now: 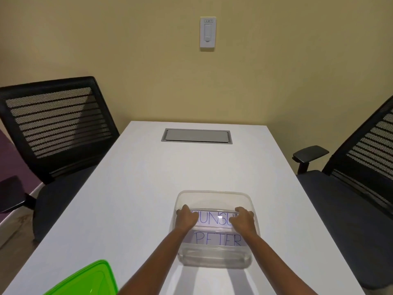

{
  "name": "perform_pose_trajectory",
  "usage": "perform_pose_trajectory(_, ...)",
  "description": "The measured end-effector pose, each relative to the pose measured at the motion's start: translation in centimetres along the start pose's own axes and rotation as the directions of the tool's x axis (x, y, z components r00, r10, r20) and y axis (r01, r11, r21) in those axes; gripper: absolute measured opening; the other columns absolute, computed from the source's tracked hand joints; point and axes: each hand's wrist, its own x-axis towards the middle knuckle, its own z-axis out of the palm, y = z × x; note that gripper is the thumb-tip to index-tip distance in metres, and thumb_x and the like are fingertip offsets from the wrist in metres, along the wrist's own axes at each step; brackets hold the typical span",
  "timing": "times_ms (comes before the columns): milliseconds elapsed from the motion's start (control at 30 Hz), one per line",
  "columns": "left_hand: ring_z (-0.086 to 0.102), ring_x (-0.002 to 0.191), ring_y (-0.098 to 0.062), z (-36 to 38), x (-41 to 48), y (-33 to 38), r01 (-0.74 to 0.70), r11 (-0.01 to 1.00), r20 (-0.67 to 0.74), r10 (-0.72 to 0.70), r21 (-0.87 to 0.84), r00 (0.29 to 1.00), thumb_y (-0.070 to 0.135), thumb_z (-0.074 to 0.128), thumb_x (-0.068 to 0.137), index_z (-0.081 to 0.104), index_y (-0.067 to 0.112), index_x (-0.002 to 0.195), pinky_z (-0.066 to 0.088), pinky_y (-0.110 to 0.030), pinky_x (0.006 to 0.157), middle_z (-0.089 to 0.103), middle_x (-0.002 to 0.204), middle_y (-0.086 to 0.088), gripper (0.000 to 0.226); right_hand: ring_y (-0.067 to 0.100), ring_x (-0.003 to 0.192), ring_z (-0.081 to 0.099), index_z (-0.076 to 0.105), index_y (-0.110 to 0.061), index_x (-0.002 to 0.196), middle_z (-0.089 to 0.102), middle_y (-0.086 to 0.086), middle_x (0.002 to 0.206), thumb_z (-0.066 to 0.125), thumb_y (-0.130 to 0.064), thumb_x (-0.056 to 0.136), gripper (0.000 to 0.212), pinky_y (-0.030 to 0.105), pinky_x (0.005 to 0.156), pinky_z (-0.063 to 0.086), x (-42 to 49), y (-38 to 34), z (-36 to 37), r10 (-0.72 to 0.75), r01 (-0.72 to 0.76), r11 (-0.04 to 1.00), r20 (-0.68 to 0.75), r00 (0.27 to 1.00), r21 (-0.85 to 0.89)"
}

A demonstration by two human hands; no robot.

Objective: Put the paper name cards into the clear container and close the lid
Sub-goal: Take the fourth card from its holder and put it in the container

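Observation:
A clear plastic container stands on the white table, in front of me and slightly right of centre. Inside it are two white paper name cards with blue handwriting. The nearer card stands toward the front wall. The farther card is held at its two ends: my left hand grips the left end and my right hand grips the right end, both hands inside the container. A translucent green lid lies on the table at the near left corner, apart from the container.
The white table runs away from me to a yellow wall. A grey cable hatch is set into its far end. Black mesh office chairs stand at the left and right sides.

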Motion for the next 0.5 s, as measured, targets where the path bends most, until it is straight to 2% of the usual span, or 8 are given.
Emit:
perform_pose_trajectory(167, 0.051, 0.122, -0.034, -0.1, -1.1, 0.4, -0.006, 1.0, -0.035, 0.005, -0.031, 0.999, 0.013, 0.043, 0.092, 0.043, -0.004, 0.128, 0.043, -0.032, 0.1, 0.049, 0.135, -0.023, 0.039, 0.031, 0.119, 0.051, 0.05, -0.001, 0.132, 0.042, 0.022, 0.138, 0.052, 0.001, 0.087, 0.045, 0.03, 0.101, 0.04, -0.5, 0.2, -0.5, -0.08, 0.083, 0.995, -0.053, 0.995, 0.059)
perform_pose_trajectory(233, 0.051, 0.123, -0.033, 0.1, -1.8, 0.6, -0.045, 0.998, -0.053, 0.043, -0.048, 0.998, 0.013, 0.044, 0.093, 0.04, 0.0, 0.134, 0.042, -0.03, 0.101, 0.047, 0.139, -0.021, 0.044, 0.027, 0.11, 0.056, 0.055, -0.001, 0.127, 0.047, 0.019, 0.134, 0.053, 0.003, 0.086, 0.041, 0.026, 0.095, 0.041, -1.3, 0.2, -0.8, -0.165, 0.178, 0.979, -0.126, 0.978, 0.098)
perform_pose_trajectory(333, 0.055, 0.12, -0.03, 0.3, -3.6, 0.8, -0.138, 0.986, -0.141, 0.124, -0.096, 0.982, 0.011, 0.045, 0.093, 0.043, 0.007, 0.135, 0.042, -0.03, 0.1, 0.044, 0.141, -0.016, 0.043, 0.018, 0.109, 0.053, 0.064, -0.003, 0.113, 0.055, 0.013, 0.124, 0.048, 0.012, 0.084, 0.037, 0.017, 0.086, 0.042, -3.2, 0.3, -1.1, -0.29, 0.346, 0.922, -0.279, 0.915, 0.176)
perform_pose_trajectory(433, 0.058, 0.115, -0.026, 0.5, -6.1, 0.0, -0.279, 0.956, -0.304, 0.24, -0.092, 0.922, 0.007, 0.046, 0.092, 0.05, 0.011, 0.129, 0.045, -0.032, 0.1, 0.048, 0.138, -0.01, 0.037, 0.013, 0.104, 0.053, 0.069, 0.0, 0.101, 0.055, 0.001, 0.105, 0.042, 0.022, 0.079, 0.041, -0.001, 0.075, 0.041, -5.5, 0.3, -1.0, -0.391, 0.48, 0.854, -0.359, 0.847, 0.201)
perform_pose_trajectory(500, 0.05, 0.126, -0.024, 0.6, -7.6, -1.2, -0.381, 0.924, -0.382, 0.363, 0.028, 0.85, 0.003, 0.044, 0.091, 0.05, 0.011, 0.13, 0.04, -0.032, 0.108, 0.047, 0.141, -0.008, 0.04, 0.013, 0.099, 0.057, 0.071, 0.0, 0.093, 0.055, -0.001, 0.099, 0.041, 0.022, 0.079, 0.039, 0.004, 0.077, 0.041, -7.1, 0.3, -0.7, -0.453, 0.54, 0.824, -0.372, 0.81, 0.172)
